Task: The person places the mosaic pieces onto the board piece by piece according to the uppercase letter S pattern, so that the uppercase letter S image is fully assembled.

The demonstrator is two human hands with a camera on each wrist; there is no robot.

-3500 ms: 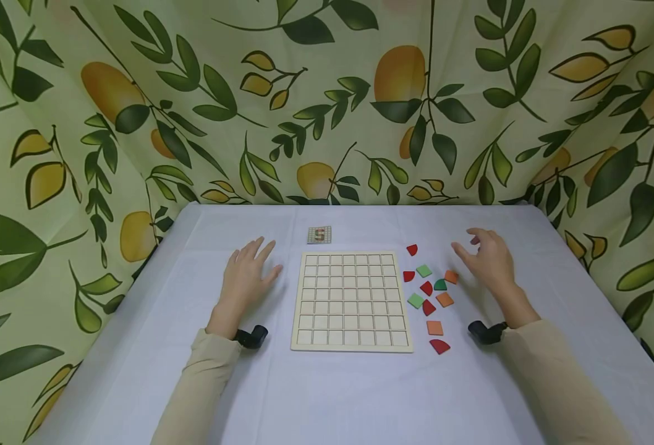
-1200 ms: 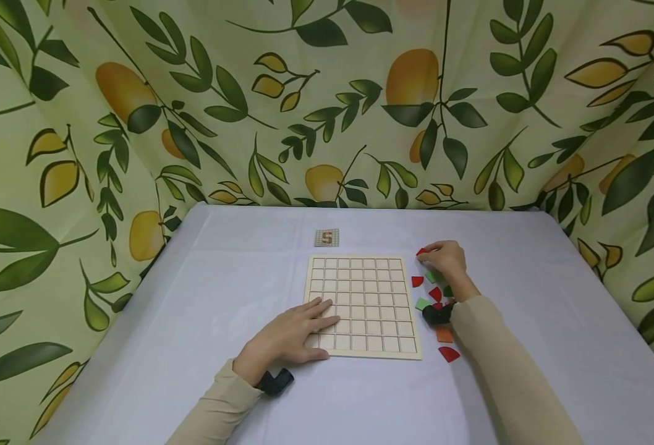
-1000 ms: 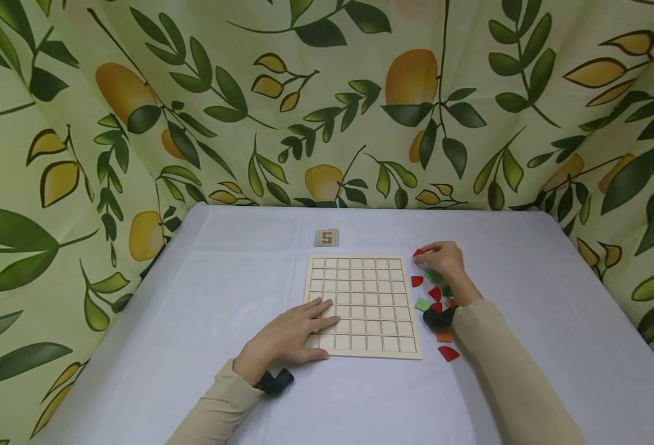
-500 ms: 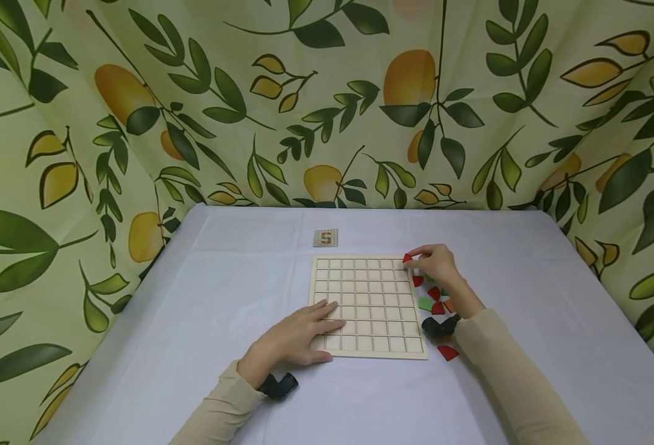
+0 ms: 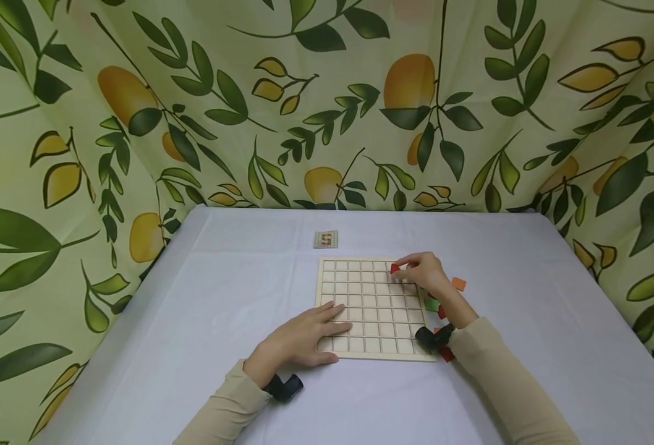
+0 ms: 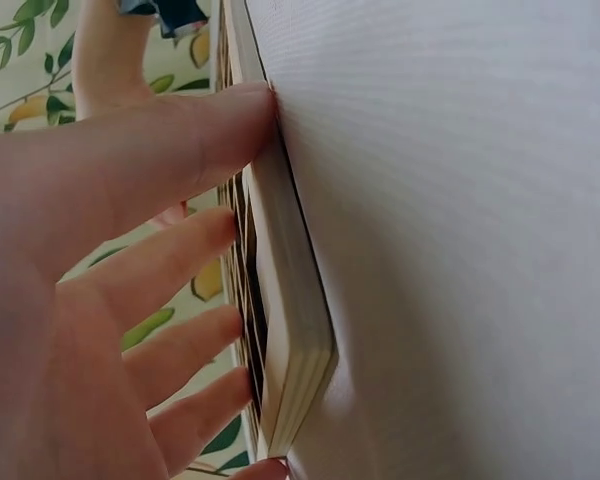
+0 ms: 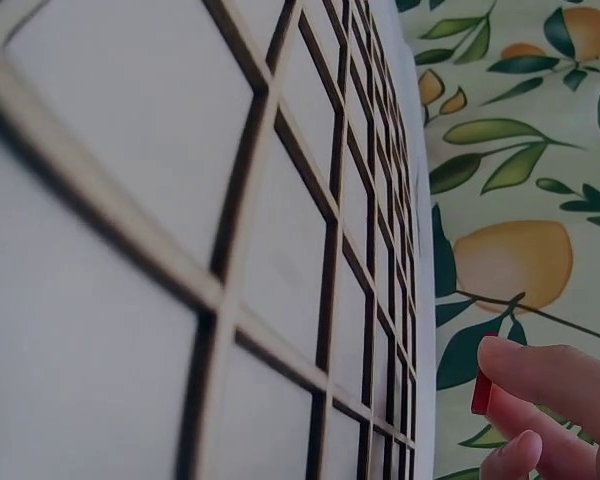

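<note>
A pale wooden grid board (image 5: 371,305) with square recesses lies on the white table. My right hand (image 5: 424,272) pinches a small red quarter-round tile (image 5: 395,268) between thumb and fingertips over the board's far right part. In the right wrist view the red tile (image 7: 482,392) shows edge-on between the fingers. My left hand (image 5: 299,339) rests on the board's near left corner, fingers spread nearly straight across the cells. The left wrist view shows its thumb (image 6: 180,135) against the side of the board (image 6: 295,300).
Loose tiles lie right of the board, partly hidden by the right arm: an orange square (image 5: 458,283), a green tile (image 5: 431,304), a red tile (image 5: 446,354). A small patterned grid card (image 5: 326,239) lies beyond the board. A leaf-and-fruit curtain (image 5: 327,111) surrounds the table.
My left hand came down onto the board. My right hand took a red tile from beside the board and carried it left over the far right cells. The board shifted slightly right in view.
</note>
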